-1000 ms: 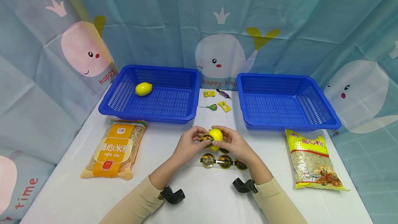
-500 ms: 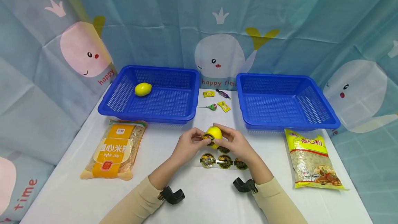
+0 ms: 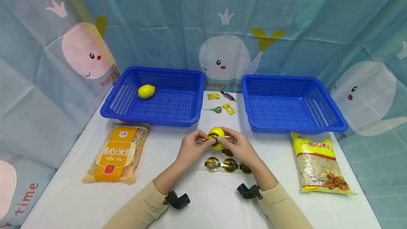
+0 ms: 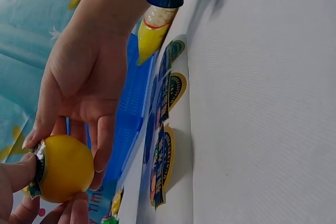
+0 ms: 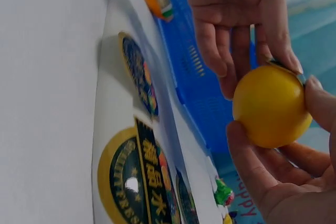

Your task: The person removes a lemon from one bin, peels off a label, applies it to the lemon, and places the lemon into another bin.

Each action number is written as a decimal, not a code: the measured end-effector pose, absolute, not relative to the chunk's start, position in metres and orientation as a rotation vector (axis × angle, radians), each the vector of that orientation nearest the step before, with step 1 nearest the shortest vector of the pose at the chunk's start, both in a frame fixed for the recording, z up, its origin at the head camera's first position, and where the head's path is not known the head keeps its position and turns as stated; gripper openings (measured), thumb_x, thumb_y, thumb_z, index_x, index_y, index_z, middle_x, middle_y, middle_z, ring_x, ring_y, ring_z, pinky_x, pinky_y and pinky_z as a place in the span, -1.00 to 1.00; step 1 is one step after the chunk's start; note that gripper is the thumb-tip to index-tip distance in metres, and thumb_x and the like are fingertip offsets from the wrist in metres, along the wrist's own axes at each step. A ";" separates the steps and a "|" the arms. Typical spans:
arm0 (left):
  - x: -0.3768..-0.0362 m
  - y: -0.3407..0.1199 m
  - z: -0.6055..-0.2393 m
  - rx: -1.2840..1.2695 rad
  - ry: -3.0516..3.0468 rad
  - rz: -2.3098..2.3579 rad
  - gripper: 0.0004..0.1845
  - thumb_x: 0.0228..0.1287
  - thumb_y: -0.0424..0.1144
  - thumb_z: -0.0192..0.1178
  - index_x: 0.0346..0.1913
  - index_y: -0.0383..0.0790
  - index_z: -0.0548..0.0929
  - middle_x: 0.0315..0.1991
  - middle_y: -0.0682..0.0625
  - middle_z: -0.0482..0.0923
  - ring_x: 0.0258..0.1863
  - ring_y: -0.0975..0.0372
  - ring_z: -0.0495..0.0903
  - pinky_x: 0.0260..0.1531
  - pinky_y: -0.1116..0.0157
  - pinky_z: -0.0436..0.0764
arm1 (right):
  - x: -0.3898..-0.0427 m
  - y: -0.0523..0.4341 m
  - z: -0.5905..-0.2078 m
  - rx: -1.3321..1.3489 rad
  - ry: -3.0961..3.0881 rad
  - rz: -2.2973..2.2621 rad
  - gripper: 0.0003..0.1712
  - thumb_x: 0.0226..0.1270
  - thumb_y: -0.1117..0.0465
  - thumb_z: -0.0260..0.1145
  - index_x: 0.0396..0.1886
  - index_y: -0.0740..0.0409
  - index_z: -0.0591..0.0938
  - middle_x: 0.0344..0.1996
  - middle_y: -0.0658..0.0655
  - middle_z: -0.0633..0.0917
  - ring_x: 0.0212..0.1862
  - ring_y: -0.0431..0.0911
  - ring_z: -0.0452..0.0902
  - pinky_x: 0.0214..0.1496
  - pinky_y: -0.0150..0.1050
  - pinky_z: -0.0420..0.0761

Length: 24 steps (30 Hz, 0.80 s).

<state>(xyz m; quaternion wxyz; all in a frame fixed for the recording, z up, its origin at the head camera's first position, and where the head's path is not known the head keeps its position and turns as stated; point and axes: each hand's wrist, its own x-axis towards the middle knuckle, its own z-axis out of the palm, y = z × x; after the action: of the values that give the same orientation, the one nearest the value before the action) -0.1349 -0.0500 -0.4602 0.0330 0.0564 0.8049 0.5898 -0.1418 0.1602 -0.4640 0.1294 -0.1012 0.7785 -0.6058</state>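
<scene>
Both hands hold one lemon [image 3: 216, 137] above the sticker sheet [image 3: 227, 165]: left hand [image 3: 190, 147] presses a sticker on, right hand [image 3: 239, 146] cradling. A second lemon [image 3: 146, 91] already lies in the left basket [image 3: 178, 117], beyond the sheet; three stickers remain.

Table: the white table [image 3: 203, 200] is carrying everything.
Far edge: two blue baskets [image 3: 152, 96] [image 3: 292, 103] are sitting there, sweets [image 3: 222, 102] between.
Left edge: orange noodle bag [image 3: 116, 153] is lying flat.
Right edge: yellow noodle bag [image 3: 319, 163] is resting.
Middle: sticker sheet [image 3: 227, 164] is lying flat.

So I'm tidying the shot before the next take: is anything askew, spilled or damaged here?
Nothing is spilled or torn. The sticker pressed on the lemon between the left hand and right hand has an edge that is not yet flat. Loose candies lie scattered between the baskets.
</scene>
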 end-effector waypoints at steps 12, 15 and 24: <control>-0.133 -0.051 -0.453 0.128 2.478 1.823 -0.67 0.14 0.03 0.49 -0.36 -0.14 0.66 -0.36 0.02 0.69 -0.41 0.20 0.68 -0.43 0.33 0.61 | -0.140 0.158 -0.462 -0.329 2.173 -1.853 -0.46 0.61 0.02 0.11 0.42 0.20 0.41 0.23 0.29 0.58 0.14 0.06 0.64 0.13 -0.16 0.69; -0.133 -0.051 -0.454 0.143 2.487 1.835 -0.69 0.14 0.00 0.50 -0.38 -0.15 0.67 -0.38 0.02 0.70 -0.42 0.21 0.69 -0.44 0.34 0.61 | -0.139 0.157 -0.461 -0.353 2.134 -1.859 -0.41 0.64 0.00 0.06 0.47 0.24 0.35 0.25 0.30 0.57 0.20 0.05 0.61 0.16 -0.21 0.67; -0.135 -0.050 -0.454 0.191 2.507 1.867 -0.71 0.14 -0.01 0.51 -0.40 -0.14 0.68 -0.40 0.03 0.69 -0.39 0.26 0.69 -0.34 0.34 0.68 | -0.139 0.153 -0.456 -0.287 2.220 -1.811 -0.37 0.56 -0.04 0.18 0.44 0.21 0.41 0.21 0.24 0.65 0.10 -0.02 0.67 0.08 -0.23 0.70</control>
<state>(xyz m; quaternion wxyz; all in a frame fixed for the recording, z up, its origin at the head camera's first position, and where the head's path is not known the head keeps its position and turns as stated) -0.1347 -0.0504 -0.4538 0.0049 0.0610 0.8006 0.5961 -0.1387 0.1530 -0.4558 0.1306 -0.0988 0.7644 -0.6236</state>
